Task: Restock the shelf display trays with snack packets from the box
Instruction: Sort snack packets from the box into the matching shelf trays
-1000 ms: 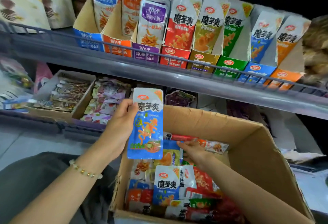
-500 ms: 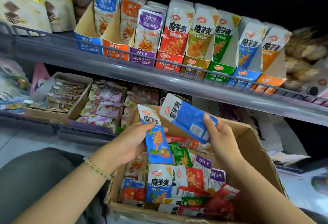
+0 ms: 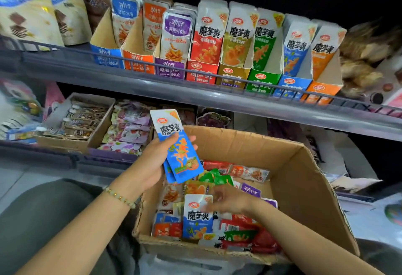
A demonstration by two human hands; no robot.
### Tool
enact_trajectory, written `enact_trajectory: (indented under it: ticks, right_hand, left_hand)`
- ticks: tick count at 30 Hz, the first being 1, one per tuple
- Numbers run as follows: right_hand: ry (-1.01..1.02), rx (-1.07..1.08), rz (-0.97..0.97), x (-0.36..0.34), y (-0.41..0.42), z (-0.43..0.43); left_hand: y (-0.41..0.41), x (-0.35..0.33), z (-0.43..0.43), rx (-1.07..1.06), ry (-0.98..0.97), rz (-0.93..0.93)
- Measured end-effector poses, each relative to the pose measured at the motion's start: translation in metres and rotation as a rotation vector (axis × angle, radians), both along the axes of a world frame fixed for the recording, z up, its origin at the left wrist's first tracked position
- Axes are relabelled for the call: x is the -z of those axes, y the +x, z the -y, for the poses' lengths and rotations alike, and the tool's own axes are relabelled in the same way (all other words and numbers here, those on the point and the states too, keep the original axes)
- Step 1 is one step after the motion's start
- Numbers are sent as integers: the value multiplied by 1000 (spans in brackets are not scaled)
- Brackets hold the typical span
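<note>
L hand point(image 3: 152, 161) grip holds blue pkts point(image 3: 168, 125) over box point(image 3: 293, 176); R hand point(image 3: 230, 201) blurred, grip can't tell.

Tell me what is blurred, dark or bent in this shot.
Head view: the right hand over the box is smeared by motion blur; the left hand and its blue packets are sharp; the upper right background is nearly black; the shelf edge bows from wide-angle distortion.

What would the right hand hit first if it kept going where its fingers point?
Probably the upright blue-and-white packet in the cardboard box: the right hand, blurred, points left, about at its top edge. Depth is unclear. The left hand holds blue packets above that line.
</note>
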State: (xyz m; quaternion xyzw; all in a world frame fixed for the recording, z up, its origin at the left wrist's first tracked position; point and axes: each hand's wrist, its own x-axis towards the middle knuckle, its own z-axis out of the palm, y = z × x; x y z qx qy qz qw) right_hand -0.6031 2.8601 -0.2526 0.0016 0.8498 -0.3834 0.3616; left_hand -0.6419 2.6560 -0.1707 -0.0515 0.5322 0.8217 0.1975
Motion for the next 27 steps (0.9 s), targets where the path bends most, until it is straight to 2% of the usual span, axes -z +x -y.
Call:
enact_trajectory:
  ticks: [1, 3, 5, 8, 10, 13, 16, 18, 20, 23, 27]
  right_hand:
    - [2, -51, 37, 6, 3, 1]
    - [-140, 16, 14, 0, 4, 1]
    - [-361, 229, -73, -19, -4, -5]
    - [-501, 514, -289, -52, -21, -21]
    - [-562, 577, -404, -71, -29, -24]
    - [-699, 623, -446, -89, -32, -5]
    - [-698, 647, -566, -88, -30, 25]
    - [-657, 683, -644, -85, -27, 39]
    - [-715, 740, -552, -83, -27, 45]
    - [-864, 725, -250, -86, -23, 47]
    - [-962, 789, -300, -90, -22, 47]
  left_hand:
    - [0, 1, 1, -3, 8, 7]
    - [1, 1, 3, -17, -5, 8]
    - [0, 1, 4, -50, -64, -6]
    - [-1, -4, 4, -98, -174, -3]
    - [1, -9, -1, -22, -297, -42]
    - [11, -12, -14, 127, -439, -172]
    - [14, -4, -26, 270, -394, -273]
    - [12, 0, -29, 262, -336, -287]
    - [11, -1, -30, 247, -274, -275]
    - [6, 0, -29, 212, -213, -236]
    - [5, 5, -34, 61, -186, -191]
